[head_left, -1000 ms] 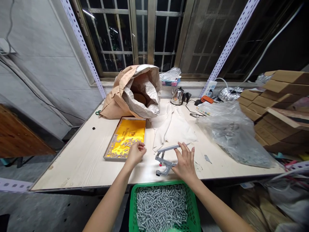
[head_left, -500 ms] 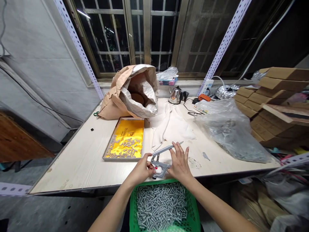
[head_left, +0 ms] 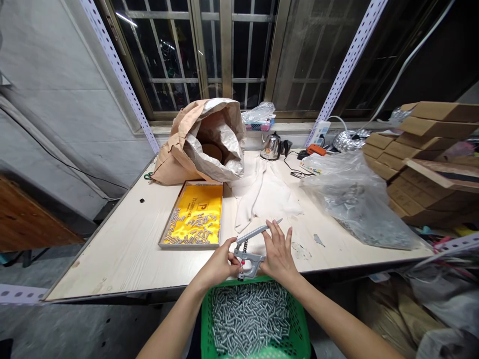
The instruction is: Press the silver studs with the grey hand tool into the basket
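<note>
A pair of grey snap fastener pliers [head_left: 254, 260], with a coil spring and a small red part in its jaw, is held just above the near table edge. The fingers of my left hand [head_left: 220, 262] are closed round its jaw end; whether a small piece is pinched there is hidden. My right hand [head_left: 280, 254] grips its two handles, which are spread apart. Right below both hands stands a green plastic basket [head_left: 302, 314] full of small silver springs or ribbed screw-like pieces [head_left: 250, 316].
A shallow box [head_left: 221, 219] with yellow cloth and scattered metal pieces lies left. Behind are a large paper sack [head_left: 172, 149], a white cloth [head_left: 269, 194] and a kettle [head_left: 271, 147]. A clear plastic bag [head_left: 352, 199] and stacked cardboard boxes [head_left: 419, 194] fill the right.
My left fingertips and the jaw end of the pliers have shifted slightly downward. My right hand stays on the handles, still spread apart.
</note>
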`<state>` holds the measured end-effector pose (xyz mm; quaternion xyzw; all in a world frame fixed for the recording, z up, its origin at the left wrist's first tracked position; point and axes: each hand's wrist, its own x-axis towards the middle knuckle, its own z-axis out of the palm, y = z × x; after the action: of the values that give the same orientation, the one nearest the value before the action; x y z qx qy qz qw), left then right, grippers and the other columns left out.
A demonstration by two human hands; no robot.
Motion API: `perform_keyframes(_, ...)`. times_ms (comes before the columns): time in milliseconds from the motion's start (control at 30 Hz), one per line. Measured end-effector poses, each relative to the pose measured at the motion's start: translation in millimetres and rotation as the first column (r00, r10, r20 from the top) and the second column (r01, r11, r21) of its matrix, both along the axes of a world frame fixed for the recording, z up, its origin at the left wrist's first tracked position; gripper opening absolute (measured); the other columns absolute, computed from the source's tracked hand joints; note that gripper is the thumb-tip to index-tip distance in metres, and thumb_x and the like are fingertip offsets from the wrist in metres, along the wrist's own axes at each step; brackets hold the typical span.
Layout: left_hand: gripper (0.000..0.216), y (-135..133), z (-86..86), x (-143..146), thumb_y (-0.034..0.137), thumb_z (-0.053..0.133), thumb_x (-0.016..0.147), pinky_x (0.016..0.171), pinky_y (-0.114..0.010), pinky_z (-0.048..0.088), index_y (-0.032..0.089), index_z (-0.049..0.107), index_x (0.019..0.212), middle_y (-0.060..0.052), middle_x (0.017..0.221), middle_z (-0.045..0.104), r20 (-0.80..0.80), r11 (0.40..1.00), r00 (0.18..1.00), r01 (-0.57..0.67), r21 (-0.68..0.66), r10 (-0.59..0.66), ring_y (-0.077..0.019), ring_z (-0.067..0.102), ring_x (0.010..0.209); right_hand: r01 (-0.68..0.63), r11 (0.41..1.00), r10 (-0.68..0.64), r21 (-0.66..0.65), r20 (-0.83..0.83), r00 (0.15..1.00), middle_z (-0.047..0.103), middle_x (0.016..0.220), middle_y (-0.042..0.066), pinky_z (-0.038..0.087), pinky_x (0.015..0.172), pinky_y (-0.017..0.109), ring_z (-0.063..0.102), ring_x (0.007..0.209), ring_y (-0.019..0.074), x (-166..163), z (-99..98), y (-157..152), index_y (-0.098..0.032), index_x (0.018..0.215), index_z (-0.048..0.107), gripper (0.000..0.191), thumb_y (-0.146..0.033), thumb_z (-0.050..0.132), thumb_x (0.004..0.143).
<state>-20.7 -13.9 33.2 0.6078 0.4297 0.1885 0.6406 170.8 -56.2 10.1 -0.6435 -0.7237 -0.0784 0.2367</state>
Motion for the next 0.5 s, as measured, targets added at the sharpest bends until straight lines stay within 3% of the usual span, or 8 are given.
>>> perform_keyframes(167,0.089,-1.6,-3.0,-1.7,0.017,0.072,0.058,0.061,-0.026,0.042,0.009,0.027,0.134,0.001,0.066,0.061,0.036,1.0,0.999,0.005,-0.022,-0.004,-0.0141,0.056,0.061,0.0,0.999,-0.001,0.037,0.011,1.0,0.032,0.139,0.02,0.002,0.104,0.064,0.021,0.132,0.0345,-0.9,0.6,-0.1,-0.011,0.117,0.044,0.056,-0.017,0.053,0.062)
perform_keyframes(233,0.091,-3.0,-1.8,-3.8,0.019,0.074,0.057,0.061,-0.025,0.042,0.009,0.027,0.134,0.002,0.065,0.06,0.061,0.999,0.998,-0.007,-0.049,0.01,-0.014,0.056,0.061,-0.013,0.997,0.013,0.071,0.004,1.0,0.044,0.128,0.018,0.013,0.104,0.061,0.034,0.124,0.0327,0.6,1.2,0.5,-0.014,0.106,0.049,0.04,-0.021,0.053,0.068)
perform_keyframes(300,0.093,-4.0,1.6,-7.1,0.023,0.076,0.057,0.063,-0.025,0.042,0.009,0.025,0.134,0.002,0.067,0.06,0.1,0.996,0.994,-0.029,-0.08,0.037,-0.0141,0.056,0.063,-0.026,0.997,0.027,0.071,-0.012,1.0,0.054,0.109,0.014,0.032,0.097,0.05,0.046,0.107,0.0281,2.8,1.1,1.5,-0.015,0.099,0.051,0.03,-0.021,0.053,0.07)
perform_keyframes(367,0.09,-4.2,6.4,-10.8,0.03,0.074,0.062,0.067,-0.026,0.041,0.009,0.025,0.134,0.0,0.071,0.063,0.143,0.993,0.986,-0.077,-0.089,0.089,-0.0143,0.057,0.068,-0.027,1.0,0.027,-0.013,0.011,1.0,0.057,0.095,0.011,0.041,0.083,0.037,0.051,0.092,0.024,5.2,-0.2,3.4,-0.014,0.099,0.052,0.033,-0.018,0.053,0.067)
perform_keyframes(433,0.08,-4.0,10.7,-13.4,0.038,0.07,0.067,0.069,-0.026,0.04,0.009,0.03,0.13,-0.003,0.075,0.066,0.152,0.984,0.973,-0.162,-0.075,0.172,-0.0143,0.057,0.071,-0.013,0.991,0.023,-0.135,0.071,0.997,0.059,0.086,0.009,0.041,0.073,0.03,0.052,0.084,0.0219,7.2,-2.7,6.4,-0.013,0.096,0.054,0.03,-0.017,0.052,0.067)
perform_keyframes(500,0.067,-4.2,12.4,-14.0,0.046,0.064,0.07,0.066,-0.025,0.039,0.009,0.041,0.121,-0.007,0.078,0.068,0.117,0.964,0.957,-0.261,-0.059,0.266,-0.0139,0.056,0.069,-0.011,0.976,0.036,-0.219,0.109,0.993,0.06,0.076,0.007,0.037,0.065,0.027,0.054,0.075,0.0194,8.3,-5.9,10.2,-0.016,0.081,0.056,0.012,-0.017,0.049,0.072)
